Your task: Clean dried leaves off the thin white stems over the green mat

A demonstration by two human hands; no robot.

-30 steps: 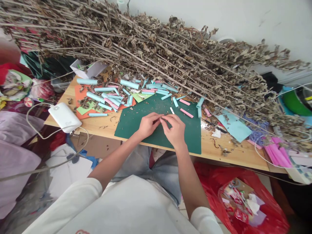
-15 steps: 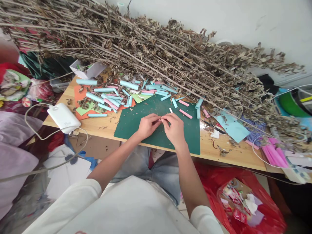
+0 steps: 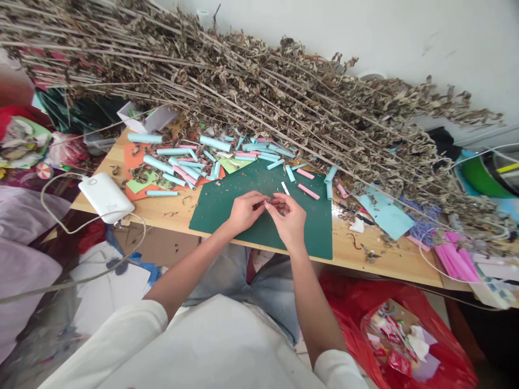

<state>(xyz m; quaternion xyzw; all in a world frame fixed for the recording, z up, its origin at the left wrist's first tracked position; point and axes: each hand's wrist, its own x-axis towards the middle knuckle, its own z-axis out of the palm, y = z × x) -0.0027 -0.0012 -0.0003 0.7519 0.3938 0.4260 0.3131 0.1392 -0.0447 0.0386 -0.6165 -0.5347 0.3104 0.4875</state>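
Mid-frame, the left hand (image 3: 246, 211) and right hand (image 3: 291, 220) pinch a tiny piece (image 3: 267, 201) over the green mat (image 3: 318, 229), unfinished by my guess; blue tubes (image 3: 158, 163) already lie rolled up, left of upper centre.

No writing could be read with certainty. Faint grey marks stood on the power bank (image 3: 106, 195), too small to make out. The red wrappers (image 3: 399, 363) in the red bag (image 3: 343, 302) showed pale marks, too blurred to yield a letter, number or brand.
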